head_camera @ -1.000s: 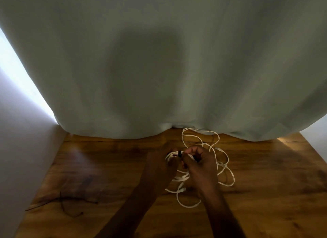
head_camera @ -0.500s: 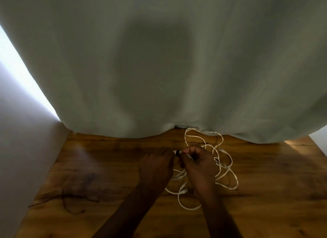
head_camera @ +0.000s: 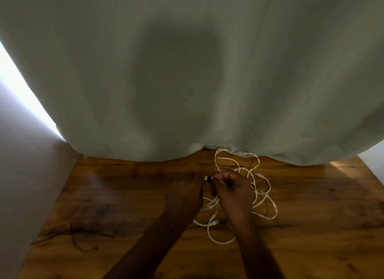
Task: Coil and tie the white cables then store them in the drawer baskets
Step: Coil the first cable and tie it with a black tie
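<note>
Just below the middle of the frame, your right hand (head_camera: 233, 193) is curled into a loose fist, thumb and forefinger pinching a small black tie (head_camera: 208, 178) wrapped round a gathered bunch of thin white cable (head_camera: 262, 192). Your left hand (head_camera: 184, 196) sits just beside it, back to the camera, fingers bent downward toward the same bunch; whether they actually grip the cable you cannot tell, since the knuckles hide the fingertips. The cable is smooth, round and glossy, lying in slack, uneven loops on the wooden tabletop (head_camera: 311, 226): most loops spill to the right of your right hand, one runs toward the bottom of the frame between your forearms, and the farthest loop reaches up under the hem of the curtain. Small white plugs show near your right wrist. The tabletop is warm brown plank with dark grain and knots, slightly shiny. A pale grey-green fabric curtain (head_camera: 187, 71), soft and matte with broad folds, fills the upper frame and overhangs the table's far edge. At lower left a thin dark wire (head_camera: 79, 235) lies on the wood, beside a plain white wall (head_camera: 27, 175).
</note>
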`<action>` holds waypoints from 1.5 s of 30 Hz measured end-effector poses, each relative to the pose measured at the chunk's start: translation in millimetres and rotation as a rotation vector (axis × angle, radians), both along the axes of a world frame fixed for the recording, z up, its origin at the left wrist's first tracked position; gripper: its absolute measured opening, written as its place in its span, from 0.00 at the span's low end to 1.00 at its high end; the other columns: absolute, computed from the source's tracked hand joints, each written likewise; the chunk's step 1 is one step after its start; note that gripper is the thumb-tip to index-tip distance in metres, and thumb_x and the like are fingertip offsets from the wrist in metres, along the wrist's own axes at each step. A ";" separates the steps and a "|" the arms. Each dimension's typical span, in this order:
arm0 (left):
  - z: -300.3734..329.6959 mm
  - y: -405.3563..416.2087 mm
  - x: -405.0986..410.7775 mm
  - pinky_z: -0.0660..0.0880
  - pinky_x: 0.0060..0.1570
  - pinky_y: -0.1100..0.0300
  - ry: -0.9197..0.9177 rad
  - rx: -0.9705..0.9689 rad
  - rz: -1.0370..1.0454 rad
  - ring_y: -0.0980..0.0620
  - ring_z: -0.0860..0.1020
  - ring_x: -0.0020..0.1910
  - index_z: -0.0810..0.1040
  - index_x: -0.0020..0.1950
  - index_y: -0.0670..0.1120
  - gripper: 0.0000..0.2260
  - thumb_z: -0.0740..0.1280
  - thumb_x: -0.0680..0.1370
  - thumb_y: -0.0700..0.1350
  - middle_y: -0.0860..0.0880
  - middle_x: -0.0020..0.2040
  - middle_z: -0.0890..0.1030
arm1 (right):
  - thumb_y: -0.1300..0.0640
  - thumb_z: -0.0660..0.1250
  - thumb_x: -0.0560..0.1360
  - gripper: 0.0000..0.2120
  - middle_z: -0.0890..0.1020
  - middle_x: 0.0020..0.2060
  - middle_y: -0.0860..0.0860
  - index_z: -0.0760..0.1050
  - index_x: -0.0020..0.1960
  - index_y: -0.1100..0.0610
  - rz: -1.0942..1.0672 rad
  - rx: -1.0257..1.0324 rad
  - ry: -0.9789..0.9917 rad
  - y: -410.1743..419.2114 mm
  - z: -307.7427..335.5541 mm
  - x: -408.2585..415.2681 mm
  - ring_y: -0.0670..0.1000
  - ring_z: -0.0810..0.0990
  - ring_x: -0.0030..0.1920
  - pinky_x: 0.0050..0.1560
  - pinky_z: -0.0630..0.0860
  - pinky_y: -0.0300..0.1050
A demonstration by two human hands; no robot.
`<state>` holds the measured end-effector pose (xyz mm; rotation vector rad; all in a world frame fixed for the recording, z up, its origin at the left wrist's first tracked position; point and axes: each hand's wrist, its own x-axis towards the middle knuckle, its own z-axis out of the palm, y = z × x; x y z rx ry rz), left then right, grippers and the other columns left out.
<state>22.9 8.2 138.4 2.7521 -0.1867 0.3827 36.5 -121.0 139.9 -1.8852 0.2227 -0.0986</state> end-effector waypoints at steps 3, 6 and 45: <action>-4.2 3.1 -0.4 0.64 0.29 0.62 0.025 -0.027 -0.041 0.48 0.79 0.28 0.81 0.49 0.45 0.09 0.75 0.70 0.39 0.48 0.35 0.81 | 0.62 0.74 0.72 0.07 0.84 0.31 0.48 0.83 0.40 0.50 -0.004 -0.003 -0.006 -1.3 0.1 -0.1 0.49 0.83 0.32 0.38 0.83 0.53; -0.3 1.6 -2.5 0.64 0.39 0.60 0.104 0.037 -0.068 0.46 0.80 0.44 0.78 0.58 0.44 0.09 0.63 0.80 0.41 0.46 0.48 0.82 | 0.62 0.74 0.72 0.06 0.84 0.30 0.49 0.83 0.41 0.51 -0.005 0.006 0.003 -1.8 0.2 -2.2 0.49 0.84 0.32 0.40 0.83 0.54; -15.6 40.0 6.2 0.69 0.48 0.58 0.180 0.013 0.003 0.48 0.78 0.53 0.73 0.65 0.46 0.13 0.60 0.80 0.42 0.47 0.56 0.80 | 0.57 0.76 0.73 0.06 0.87 0.41 0.44 0.85 0.49 0.47 0.166 0.038 0.066 8.6 -18.9 -2.2 0.42 0.85 0.41 0.41 0.80 0.37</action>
